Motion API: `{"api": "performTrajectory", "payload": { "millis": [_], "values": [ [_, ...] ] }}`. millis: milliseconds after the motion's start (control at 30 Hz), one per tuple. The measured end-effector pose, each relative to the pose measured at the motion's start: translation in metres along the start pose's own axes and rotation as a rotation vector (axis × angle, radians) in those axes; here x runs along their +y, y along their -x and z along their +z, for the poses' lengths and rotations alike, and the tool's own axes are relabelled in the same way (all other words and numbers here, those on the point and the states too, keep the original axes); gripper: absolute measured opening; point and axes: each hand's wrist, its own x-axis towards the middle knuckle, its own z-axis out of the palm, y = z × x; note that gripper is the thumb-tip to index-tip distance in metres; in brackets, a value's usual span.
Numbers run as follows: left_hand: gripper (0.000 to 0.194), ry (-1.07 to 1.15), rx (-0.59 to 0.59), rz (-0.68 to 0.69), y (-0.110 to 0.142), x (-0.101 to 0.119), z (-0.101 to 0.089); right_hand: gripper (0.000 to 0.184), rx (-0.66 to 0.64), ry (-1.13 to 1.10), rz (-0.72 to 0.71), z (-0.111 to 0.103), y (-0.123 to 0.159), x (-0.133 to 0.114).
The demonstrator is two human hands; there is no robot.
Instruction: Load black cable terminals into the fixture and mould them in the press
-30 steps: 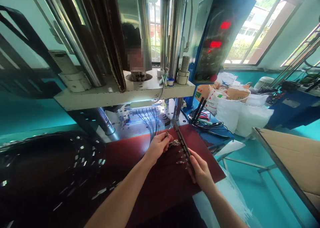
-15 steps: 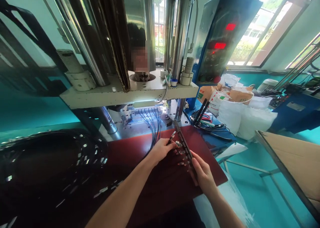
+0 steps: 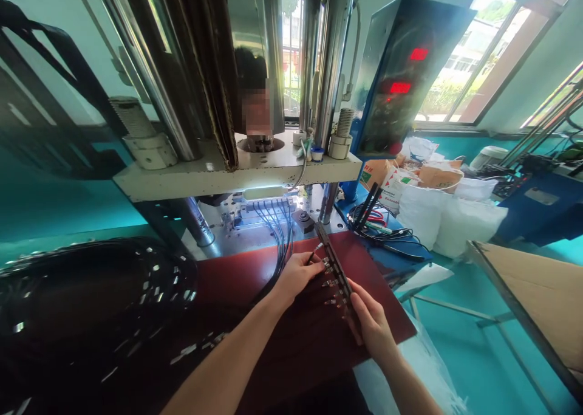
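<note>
Bar (image 3: 331, 254), dark and long, slants between the hands, its lower part gripped between the right hand's (image 3: 371, 315) thumb and fingers. The left hand (image 3: 296, 274), nearly closed, pinches a small metal-tipped piece (image 3: 317, 248) just beside the bar; similar connectors (image 3: 328, 284) jut out below its fingertips. The step seems to be fitting or freeing pieces, which I cannot tell; the next move calls for careful alignment.
</note>
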Motion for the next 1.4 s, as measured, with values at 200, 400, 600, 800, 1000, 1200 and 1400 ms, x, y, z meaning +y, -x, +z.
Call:
{"api": "performTrajectory", "payload": {
  "millis": [200, 400, 600, 800, 1000, 1200, 1400],
  "values": [
    [0.029, -0.068, -0.01, 0.079, -0.002, -0.003, 0.001, 0.053, -0.006, 0.002, -0.014, 0.0, 0.0, 0.002],
    [0.027, -0.272, 0.101, 0.203, -0.004, -0.008, 0.0, 0.054, -0.012, 0.097, -0.027, 0.007, 0.001, -0.004],
    [0.028, -0.316, 0.092, 0.283, -0.004, -0.004, -0.003, 0.057, -0.011, 0.07, -0.004, 0.004, -0.002, 0.0],
    [0.022, -0.409, 0.284, 0.408, -0.002, 0.009, -0.015, 0.057, 0.031, -0.005, -0.013, 0.001, -0.002, 0.002],
    [0.035, -0.191, 0.109, 0.275, -0.004, 0.009, -0.013, 0.059, 0.031, -0.002, -0.003, -0.001, -0.002, 0.003],
    [0.03, -0.272, 0.008, 0.194, -0.006, 0.011, -0.008, 0.061, -0.003, 0.007, 0.007, -0.002, -0.003, 0.002],
    [0.03, -0.294, 0.049, 0.199, -0.007, 0.01, -0.008, 0.062, -0.021, 0.061, 0.005, 0.0, -0.003, 0.001]
  ]
}}
